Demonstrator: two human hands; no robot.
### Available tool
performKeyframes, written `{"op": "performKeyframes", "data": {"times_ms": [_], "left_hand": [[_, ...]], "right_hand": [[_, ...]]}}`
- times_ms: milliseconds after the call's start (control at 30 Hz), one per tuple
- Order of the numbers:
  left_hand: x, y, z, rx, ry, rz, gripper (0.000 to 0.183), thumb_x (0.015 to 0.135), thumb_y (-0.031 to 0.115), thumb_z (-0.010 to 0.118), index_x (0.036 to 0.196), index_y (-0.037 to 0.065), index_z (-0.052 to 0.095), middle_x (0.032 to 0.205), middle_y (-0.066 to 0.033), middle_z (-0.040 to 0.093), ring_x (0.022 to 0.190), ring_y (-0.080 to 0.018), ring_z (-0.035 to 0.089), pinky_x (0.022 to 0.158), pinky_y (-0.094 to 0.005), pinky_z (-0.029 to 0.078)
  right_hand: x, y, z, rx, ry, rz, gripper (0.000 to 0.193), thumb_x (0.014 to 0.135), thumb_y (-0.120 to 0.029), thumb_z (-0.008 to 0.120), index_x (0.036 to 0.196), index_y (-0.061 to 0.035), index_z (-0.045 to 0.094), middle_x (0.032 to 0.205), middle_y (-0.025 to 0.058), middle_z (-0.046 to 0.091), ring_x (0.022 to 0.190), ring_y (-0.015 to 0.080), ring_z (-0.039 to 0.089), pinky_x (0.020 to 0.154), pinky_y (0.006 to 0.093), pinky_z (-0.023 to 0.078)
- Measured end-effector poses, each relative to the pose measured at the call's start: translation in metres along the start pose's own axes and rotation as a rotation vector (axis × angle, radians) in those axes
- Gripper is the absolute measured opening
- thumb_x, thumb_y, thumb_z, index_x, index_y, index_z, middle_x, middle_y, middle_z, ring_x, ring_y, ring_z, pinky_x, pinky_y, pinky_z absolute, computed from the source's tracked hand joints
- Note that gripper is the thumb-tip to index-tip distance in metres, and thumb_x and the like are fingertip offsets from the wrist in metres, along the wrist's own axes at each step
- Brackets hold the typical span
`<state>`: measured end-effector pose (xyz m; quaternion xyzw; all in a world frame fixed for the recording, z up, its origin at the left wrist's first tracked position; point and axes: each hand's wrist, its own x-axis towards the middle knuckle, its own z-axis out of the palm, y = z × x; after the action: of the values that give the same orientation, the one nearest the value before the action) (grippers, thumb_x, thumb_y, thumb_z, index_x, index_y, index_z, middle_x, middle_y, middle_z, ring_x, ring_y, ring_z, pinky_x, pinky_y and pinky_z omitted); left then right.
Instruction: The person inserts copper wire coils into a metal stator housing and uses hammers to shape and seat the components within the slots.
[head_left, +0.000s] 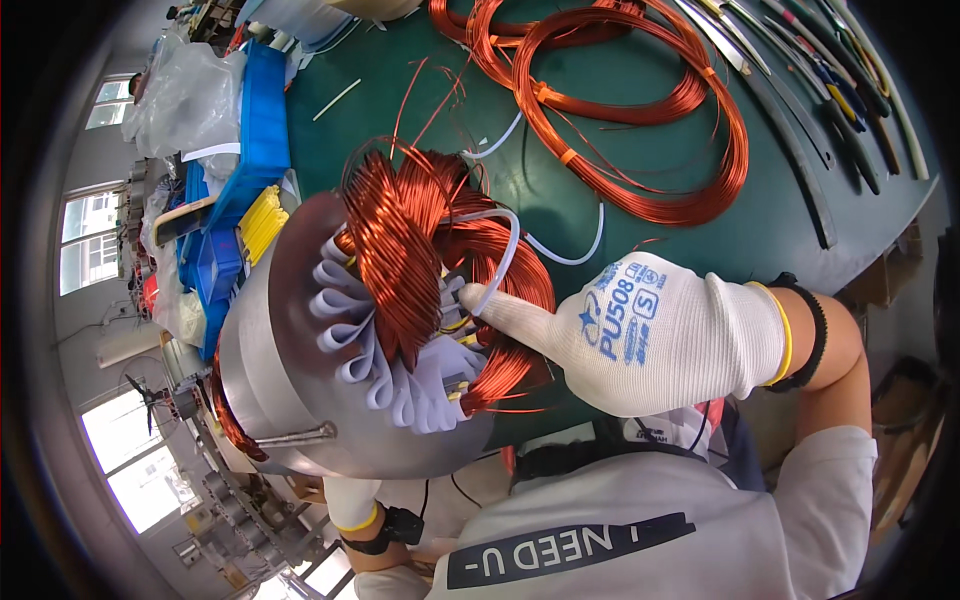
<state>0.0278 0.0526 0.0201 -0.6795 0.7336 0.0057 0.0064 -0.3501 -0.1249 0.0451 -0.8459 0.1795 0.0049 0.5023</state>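
A grey metal motor stator [330, 400] lies in front of me, its open end facing right. Thick bundles of copper winding wire [395, 255] bulge out of it. Looped white insulation paper strips [385, 365] line its slots. My right hand [660, 335], in a white glove, reaches in from the right, index finger stretched out to the windings. Its tip is at a thin white sleeve [512, 240] that curves out of the coils; the other fingers are hidden. My left hand [352, 502], also gloved, is below the stator, its fingers hidden behind the metal.
Tied copper wire coils [735, 165] lie on the green table [385, 95]. Several long strips and hand tools [800, 120] are at the far right. A blue bin [262, 130], yellow strips [262, 222] and a plastic bag [190, 95] stand on the left. A bolt [300, 437] sticks along the stator.
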Motion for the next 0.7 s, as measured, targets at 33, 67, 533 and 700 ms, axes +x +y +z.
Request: {"op": "performKeyframes", "data": {"times_ms": [33, 67, 533, 700], "left_hand": [[0.000, 0.000, 0.000, 0.008, 0.003, -0.001, 0.034, 0.089, 0.013, 0.061, 0.120, -0.002, 0.058, 0.111, -0.0110, 0.064, 0.107, -0.0174, 0.058, 0.095, -0.0376, 0.045], [-0.002, 0.000, -0.001, 0.016, 0.004, -0.003, 0.034, 0.089, 0.013, 0.061, 0.120, -0.002, 0.058, 0.112, -0.0110, 0.064, 0.107, -0.0174, 0.058, 0.095, -0.0376, 0.045], [-0.014, 0.002, 0.000, 0.032, 0.029, -0.002, 0.034, 0.089, 0.012, 0.061, 0.120, -0.002, 0.058, 0.112, -0.0112, 0.064, 0.107, -0.0174, 0.058, 0.095, -0.0373, 0.045], [-0.004, 0.004, 0.004, -0.012, 0.030, -0.017, 0.033, 0.089, 0.012, 0.061, 0.120, -0.002, 0.058, 0.113, -0.0114, 0.064, 0.107, -0.0179, 0.058, 0.094, -0.0371, 0.046]], "right_hand": [[-0.001, 0.004, 0.005, -0.075, 0.066, -0.071, 0.069, 0.085, -0.008, 0.052, 0.141, 0.0187, 0.022, 0.054, 0.0099, 0.053, 0.046, 0.0272, 0.057, 0.047, 0.0380, 0.047], [-0.001, 0.007, 0.009, -0.151, 0.131, -0.140, 0.068, 0.086, -0.008, 0.051, 0.141, 0.0178, 0.022, 0.054, 0.0102, 0.053, 0.047, 0.0282, 0.057, 0.048, 0.0386, 0.047], [0.001, 0.014, 0.017, -0.194, 0.257, -0.194, 0.063, 0.086, -0.011, 0.056, 0.136, 0.0178, 0.033, 0.050, 0.0090, 0.050, 0.042, 0.0255, 0.054, 0.041, 0.0382, 0.043], [0.005, 0.017, 0.025, -0.255, 0.395, -0.185, 0.066, 0.084, -0.014, 0.060, 0.136, 0.0186, 0.033, 0.052, 0.0122, 0.053, 0.044, 0.0287, 0.055, 0.043, 0.0401, 0.044]]}}
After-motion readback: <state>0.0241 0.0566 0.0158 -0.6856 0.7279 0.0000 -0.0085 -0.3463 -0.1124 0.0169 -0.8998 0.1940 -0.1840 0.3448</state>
